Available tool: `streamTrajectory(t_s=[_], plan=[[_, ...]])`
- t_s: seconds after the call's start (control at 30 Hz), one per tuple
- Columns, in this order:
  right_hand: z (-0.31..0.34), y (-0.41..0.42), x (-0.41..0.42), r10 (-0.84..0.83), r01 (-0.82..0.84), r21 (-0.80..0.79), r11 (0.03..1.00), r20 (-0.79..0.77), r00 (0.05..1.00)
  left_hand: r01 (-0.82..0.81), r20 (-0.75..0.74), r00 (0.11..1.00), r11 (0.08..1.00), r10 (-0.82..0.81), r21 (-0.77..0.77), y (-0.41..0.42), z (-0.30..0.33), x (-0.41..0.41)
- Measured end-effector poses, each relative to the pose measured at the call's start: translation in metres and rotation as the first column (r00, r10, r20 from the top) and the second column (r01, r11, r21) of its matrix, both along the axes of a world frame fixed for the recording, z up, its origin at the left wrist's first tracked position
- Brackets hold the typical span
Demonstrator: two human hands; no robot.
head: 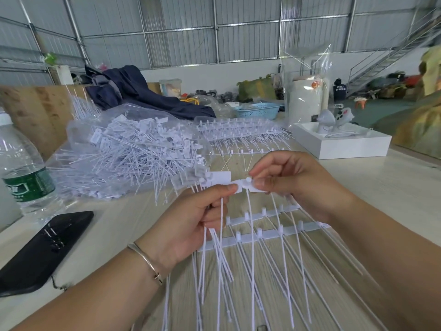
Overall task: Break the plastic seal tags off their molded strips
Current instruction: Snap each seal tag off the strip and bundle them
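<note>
In the head view, a molded strip of white plastic seal tags is held up over the near middle of a pale table, its two cross-bars running left to right between the hands and its thin tails hanging toward the near edge. The left hand, with a bangle on its wrist, is curled around a bundle of loose tags; their flat heads are pinched between thumb and forefinger and their tails drop below the palm. The right hand is closed on the head of one tag at the top of the strip, thumb and forefinger pinching it just beside the left thumb. To the far left of the hands, a heap of separated tags is spread on a clear plastic bag. Beyond the hands, more unbroken strips are stacked flat. At the left edge a clear water bottle with a green label is stood upright, and a black phone is laid near it. A white tray with grey objects in it is placed at the far right, a blue basket is seen behind the strips, and a dark blue garment is draped at the far side.
</note>
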State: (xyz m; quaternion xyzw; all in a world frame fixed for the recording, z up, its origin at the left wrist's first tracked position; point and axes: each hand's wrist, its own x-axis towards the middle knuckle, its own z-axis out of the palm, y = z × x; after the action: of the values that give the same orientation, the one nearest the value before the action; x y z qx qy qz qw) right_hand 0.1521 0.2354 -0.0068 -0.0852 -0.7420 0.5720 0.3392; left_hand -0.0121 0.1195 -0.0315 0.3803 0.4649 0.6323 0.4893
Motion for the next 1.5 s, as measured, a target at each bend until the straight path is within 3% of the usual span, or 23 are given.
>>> streamTrajectory(t_s=[0.27,0.47,0.57,0.67,0.83,1.07,1.27,1.5], plan=[[0.0,0.003,0.001,-0.024,0.022,0.035,0.999,0.041,0.999,0.164,0.188,0.967,0.985,-0.172,0.057,-0.002,0.002,0.001],[0.0,-0.005,-0.001,0.064,-0.065,0.018,0.998,0.036,0.997,0.356,0.222,0.903,0.93,-0.367,0.09,-0.005,0.002,0.002],[-0.001,-0.01,-0.005,0.072,-0.073,0.009,0.997,0.04,0.997,0.394,0.243,0.891,0.919,-0.384,0.009,-0.005,0.0,0.006],[-0.003,-0.016,-0.008,0.095,-0.095,-0.009,0.995,0.037,0.995,0.39,0.238,0.9,0.918,-0.364,-0.072,-0.005,-0.005,0.011],[0.0,-0.017,-0.009,0.043,-0.042,0.021,0.999,-0.017,0.999,0.375,0.283,0.884,0.926,-0.373,0.046,-0.004,0.0,0.009],[-0.001,0.004,-0.001,-0.115,0.115,0.017,0.993,0.03,0.993,0.102,0.217,0.97,0.994,-0.106,0.029,-0.001,0.003,0.001],[-0.003,0.006,-0.002,-0.089,0.088,0.041,0.995,0.035,0.995,0.094,0.089,0.992,0.995,-0.093,-0.013,-0.001,0.001,0.005],[-0.002,0.009,0.001,-0.03,0.022,0.082,0.996,0.094,0.995,0.116,0.064,0.992,0.992,-0.113,-0.058,-0.004,0.006,0.008]])
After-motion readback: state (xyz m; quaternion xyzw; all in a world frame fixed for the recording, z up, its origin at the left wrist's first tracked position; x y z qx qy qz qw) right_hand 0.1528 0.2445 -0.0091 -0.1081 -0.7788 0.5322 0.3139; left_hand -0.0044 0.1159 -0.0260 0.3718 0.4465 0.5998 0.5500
